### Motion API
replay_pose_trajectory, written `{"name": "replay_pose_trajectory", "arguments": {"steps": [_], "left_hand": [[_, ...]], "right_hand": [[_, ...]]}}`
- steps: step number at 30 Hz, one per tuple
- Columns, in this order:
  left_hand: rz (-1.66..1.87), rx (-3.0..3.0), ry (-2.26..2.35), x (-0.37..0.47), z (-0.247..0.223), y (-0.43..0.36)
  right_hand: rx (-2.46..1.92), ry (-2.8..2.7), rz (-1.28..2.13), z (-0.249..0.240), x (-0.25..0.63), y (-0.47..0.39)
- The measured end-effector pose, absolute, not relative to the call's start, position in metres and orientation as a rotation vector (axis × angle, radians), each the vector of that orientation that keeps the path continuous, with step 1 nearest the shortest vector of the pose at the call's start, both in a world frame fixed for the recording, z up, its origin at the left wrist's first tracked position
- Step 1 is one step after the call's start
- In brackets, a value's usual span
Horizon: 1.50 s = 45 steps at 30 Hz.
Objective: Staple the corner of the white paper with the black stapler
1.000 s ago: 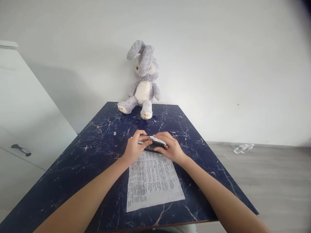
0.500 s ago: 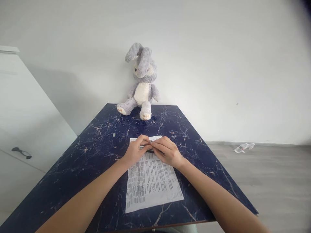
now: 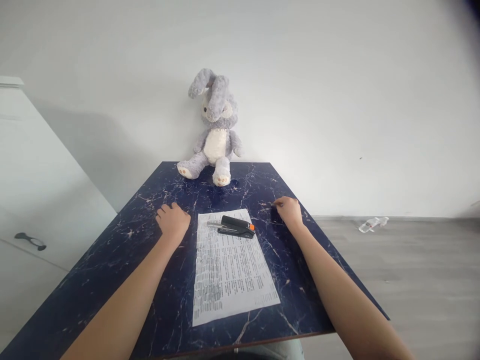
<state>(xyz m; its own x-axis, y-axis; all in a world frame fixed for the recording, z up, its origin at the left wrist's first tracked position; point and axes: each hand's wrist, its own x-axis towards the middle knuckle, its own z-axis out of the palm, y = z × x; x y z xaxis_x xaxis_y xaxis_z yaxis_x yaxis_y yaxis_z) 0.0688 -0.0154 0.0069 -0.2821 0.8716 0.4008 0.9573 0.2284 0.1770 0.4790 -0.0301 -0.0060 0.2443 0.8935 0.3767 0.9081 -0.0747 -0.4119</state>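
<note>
A black stapler (image 3: 235, 232) with an orange end lies on the upper part of a printed sheet (image 3: 236, 280). Its arms are spread apart, and a metal strip sticks out to the left. To the left of the paper, my left hand (image 3: 173, 221) rests palm down on the table, its short-looking fingers slightly apart and nothing visible in them. On the right side of the table is my right hand (image 3: 289, 210), thumb and fingers pinched together; anything between them is too small to make out. Neither hand touches the stapler or the paper.
A grey plush rabbit (image 3: 216, 130) sits at the far end of the dark blue marbled table (image 3: 168, 290), against the wall. A white cabinet (image 3: 41, 175) stands at the left. Clear crumpled plastic (image 3: 373, 224) lies on the floor at the right.
Both hands have let go of the stapler and moved apart, left and right. The stapler now lies on the paper. The small pale piece on the left of the table is no longer visible.
</note>
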Motion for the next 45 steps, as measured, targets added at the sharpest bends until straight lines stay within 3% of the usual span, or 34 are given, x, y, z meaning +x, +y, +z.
{"name": "replay_pose_trajectory", "arguments": {"steps": [6,11,21,26,34,45], "left_hand": [[-0.438,-2.037,-2.13,0.059,0.005,-0.014],[-0.551,-2.126,-2.054,0.061,0.002,-0.01],[-1.437,-2.458,-1.754,0.09,-0.004,-0.014],[-1.734,-2.59,-1.668,0.106,0.004,-0.028],[-2.586,-2.529,-1.823,0.114,0.004,-0.03],[-2.644,-2.629,-1.815,0.115,0.005,-0.031]], "right_hand": [[-1.938,-1.686,-0.033,-0.007,0.474,-0.03],[-1.571,-1.759,-0.158,0.0,0.449,-0.038],[-0.983,-1.99,0.22,0.021,0.373,-0.078],[-0.984,-2.275,0.423,0.022,0.366,-0.084],[-1.085,-2.319,0.422,0.021,0.367,-0.083],[-1.116,-2.316,0.398,0.02,0.371,-0.083]]}}
